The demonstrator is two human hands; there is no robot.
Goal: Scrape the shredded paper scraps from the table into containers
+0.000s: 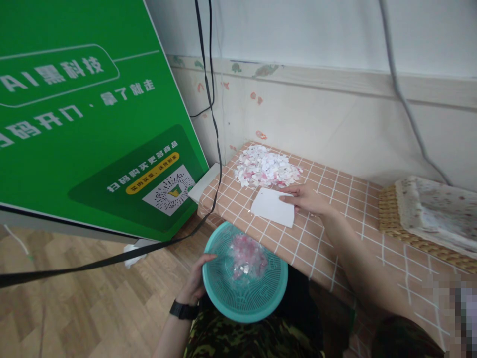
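Note:
My left hand (199,278) grips the left rim of a teal plastic colander (243,309), just below the front edge of the table. Inside the colander lies a heap of pink and clear flakes (248,256). With my right hand (306,200) I hold a flat white scraper-like card (274,206) by its right side, thumb on top. The card lies on or just above the tablecloth; I cannot tell if it touches. Directly behind it is a pile of white and pink flakes (264,166). A few tiny bits show by the card's left edge.
A brown checked cloth (335,199) covers the table against the wall. At right stands a wicker basket (387,209) with a fabric lining. A large green panel (93,124) with white lettering fills the left. A black strap (219,149) hangs across the table's left corner.

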